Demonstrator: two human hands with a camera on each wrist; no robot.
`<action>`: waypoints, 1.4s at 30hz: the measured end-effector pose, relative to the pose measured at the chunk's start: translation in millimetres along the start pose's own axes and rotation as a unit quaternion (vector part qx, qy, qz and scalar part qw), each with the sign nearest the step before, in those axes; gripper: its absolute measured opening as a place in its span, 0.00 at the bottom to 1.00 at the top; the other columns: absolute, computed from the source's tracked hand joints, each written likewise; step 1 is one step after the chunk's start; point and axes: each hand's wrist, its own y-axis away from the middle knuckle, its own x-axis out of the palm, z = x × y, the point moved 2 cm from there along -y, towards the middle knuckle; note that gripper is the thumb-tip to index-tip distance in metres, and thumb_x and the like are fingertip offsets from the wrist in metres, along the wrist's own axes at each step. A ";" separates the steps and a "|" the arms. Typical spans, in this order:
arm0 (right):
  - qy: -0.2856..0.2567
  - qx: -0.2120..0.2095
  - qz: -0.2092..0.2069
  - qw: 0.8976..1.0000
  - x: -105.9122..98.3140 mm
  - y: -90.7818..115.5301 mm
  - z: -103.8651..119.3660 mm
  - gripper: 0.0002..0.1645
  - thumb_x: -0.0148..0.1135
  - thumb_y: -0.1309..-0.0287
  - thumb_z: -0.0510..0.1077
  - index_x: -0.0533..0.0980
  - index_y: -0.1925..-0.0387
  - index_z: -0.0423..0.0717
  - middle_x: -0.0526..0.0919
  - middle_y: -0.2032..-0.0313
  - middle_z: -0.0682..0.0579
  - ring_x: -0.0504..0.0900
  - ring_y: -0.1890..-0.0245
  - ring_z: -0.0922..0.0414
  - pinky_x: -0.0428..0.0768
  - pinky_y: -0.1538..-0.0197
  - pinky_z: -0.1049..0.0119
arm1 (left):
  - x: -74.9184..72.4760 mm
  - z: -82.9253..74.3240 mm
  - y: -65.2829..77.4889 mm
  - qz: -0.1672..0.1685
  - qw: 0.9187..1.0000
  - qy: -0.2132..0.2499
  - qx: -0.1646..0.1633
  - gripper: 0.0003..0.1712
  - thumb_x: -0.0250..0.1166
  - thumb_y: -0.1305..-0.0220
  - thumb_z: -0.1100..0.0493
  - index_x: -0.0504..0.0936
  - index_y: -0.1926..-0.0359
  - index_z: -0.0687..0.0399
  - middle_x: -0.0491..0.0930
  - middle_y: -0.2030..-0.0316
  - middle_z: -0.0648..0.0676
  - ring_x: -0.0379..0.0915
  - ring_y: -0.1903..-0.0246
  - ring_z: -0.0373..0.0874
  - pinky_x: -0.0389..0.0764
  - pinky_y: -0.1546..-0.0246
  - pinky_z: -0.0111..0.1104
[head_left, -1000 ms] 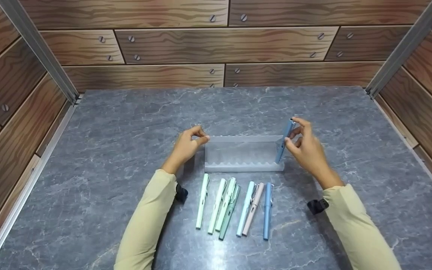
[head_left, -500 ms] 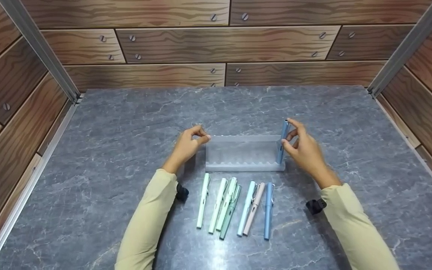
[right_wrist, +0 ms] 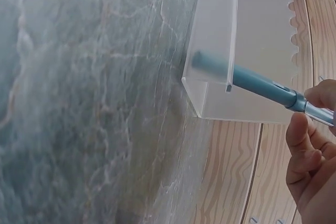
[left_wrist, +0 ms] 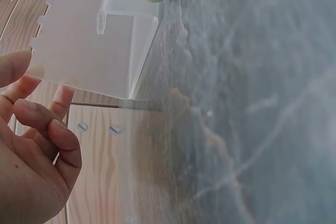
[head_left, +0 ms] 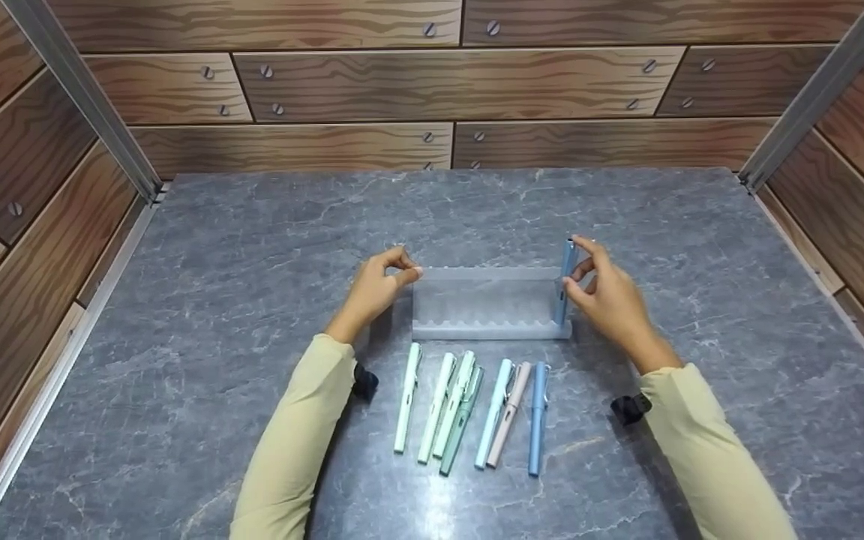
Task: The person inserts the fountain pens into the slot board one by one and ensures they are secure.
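A frosted clear pen stand (head_left: 484, 300) with notched front and back edges stands mid-table. My left hand (head_left: 378, 289) pinches its upper left corner between thumb and finger. At the stand's right end my right hand (head_left: 608, 296) holds a blue pen (head_left: 565, 285) by its cap. That pen leans upright, and the right wrist view shows its lower end behind the stand's front lip. In front of the stand lie several capped pens: light green ones (head_left: 406, 401), a darker green pen (head_left: 460, 424), a pale aqua pen (head_left: 493, 416), a greyish-pink pen (head_left: 510, 416) and another blue pen (head_left: 537, 420).
The grey marbled tabletop (head_left: 252, 247) carries everything. Wood-patterned panels (head_left: 447, 82) wall off the back and both sides, with metal posts (head_left: 87, 97) at the corners. Each wrist wears a black camera (head_left: 631, 409).
The blue pen in my right hand has swung slightly left and more upright into the stand's right end, then stayed there. My left hand keeps its hold on the corner.
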 end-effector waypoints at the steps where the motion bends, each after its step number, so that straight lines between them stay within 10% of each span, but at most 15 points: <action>1: 0.001 0.000 0.000 1.000 0.5 -0.1 0.1 0.35 0.61 0.40 0.39 0.62 0.33 0.48 0.80 0.65 0.48 0.69 0.79 0.64 0.66 0.75 0.68 | -0.1 0.4 0.0 -0.001 1.000 -0.001 0.001 0.08 0.64 0.40 0.55 0.79 0.71 0.53 0.83 0.60 0.55 0.77 0.54 0.51 0.73 0.53 0.45; 42: -0.013 -0.018 -0.024 0.999 -3.8 12.1 -2.8 0.31 0.65 0.41 0.40 0.65 0.39 0.42 0.79 0.68 0.49 0.69 0.81 0.68 0.68 0.77 0.71 | 0.0 0.3 0.4 0.001 1.000 0.001 0.009 0.07 0.64 0.39 0.55 0.79 0.70 0.54 0.83 0.60 0.55 0.76 0.54 0.49 0.73 0.51 0.44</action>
